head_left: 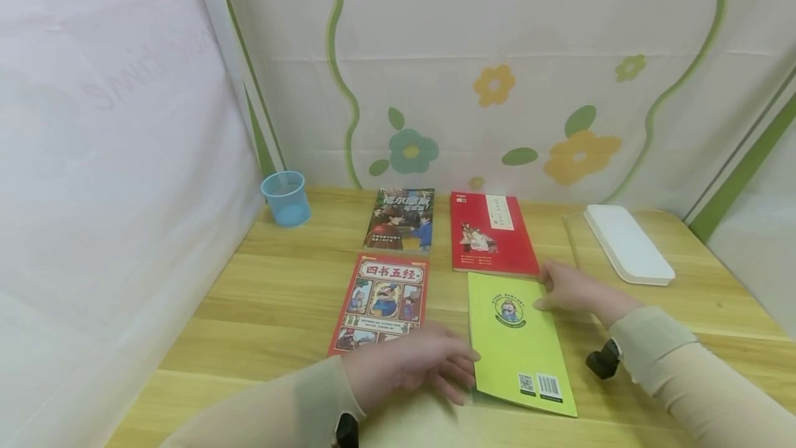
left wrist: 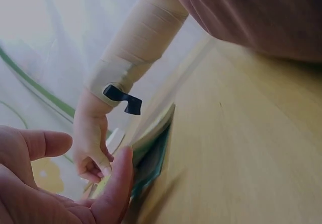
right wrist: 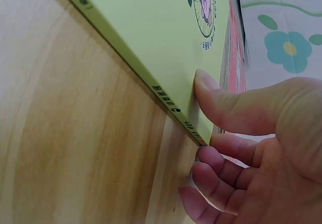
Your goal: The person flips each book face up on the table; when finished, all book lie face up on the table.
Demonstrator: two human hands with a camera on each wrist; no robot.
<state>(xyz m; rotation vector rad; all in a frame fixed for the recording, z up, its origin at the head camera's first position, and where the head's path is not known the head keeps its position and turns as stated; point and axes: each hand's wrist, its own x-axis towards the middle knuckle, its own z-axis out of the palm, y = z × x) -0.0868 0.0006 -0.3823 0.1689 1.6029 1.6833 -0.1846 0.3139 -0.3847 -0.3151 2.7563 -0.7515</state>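
Note:
A yellow-green book [head_left: 516, 358] lies on the table with a round cartoon emblem and a barcode facing up. My right hand [head_left: 569, 287] pinches its far right corner; in the right wrist view the thumb [right wrist: 221, 100] is on top and fingers curl under the spine's end. At the book's left edge is my left hand [head_left: 423, 358], fingers loosely extended; whether they touch the edge I cannot tell. The left wrist view shows the book's near end tilted up, its teal underside [left wrist: 153, 156] visible. A red comic-style book [head_left: 382, 289] lies partly behind my left hand.
Beyond the yellow-green book lies a red book [head_left: 497, 237], with a dark illustrated book [head_left: 401, 220] to its left. A blue mesh cup [head_left: 289, 202] stands at the far left; a white box-like object [head_left: 628, 244] lies at the right. Flowered cloth surrounds the table.

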